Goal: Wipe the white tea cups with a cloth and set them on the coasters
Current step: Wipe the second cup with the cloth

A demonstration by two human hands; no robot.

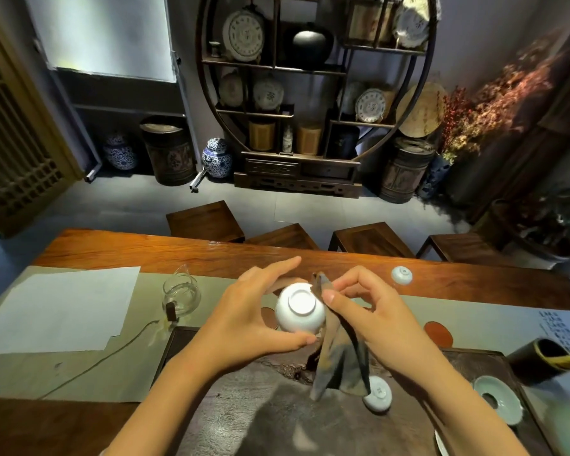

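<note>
A person's two bare hands work over a dark stone tea tray (244, 419) at the near edge of a long wooden table (145, 248). On the tray, an upturned white cup (378, 393) rests foot-up just beside the hanging tail of a dark cloth (339, 363); a pale green dish (499, 401) sits nearer the tray's right side. Above the tray, the left hand (244, 311) grips a white tea cup (299, 307) in the air, thumb under its rim and fingers behind, the cup tipped so its foot ring faces the camera and its mouth points away. The right hand (366, 311) pinches the cloth between thumb and fingers against the cup's right side, the cloth's length falling straight down. A round reddish coaster (438, 334) lies on the grey-green runner (79, 373) to the right, a glass pitcher (181, 296) and white paper (60, 311) to the left. Farther back, a third white cup (401, 275) sits inverted on the bare wood. Four wooden stools (206, 222) line the far side, before a round display shelf (313, 90).
</note>
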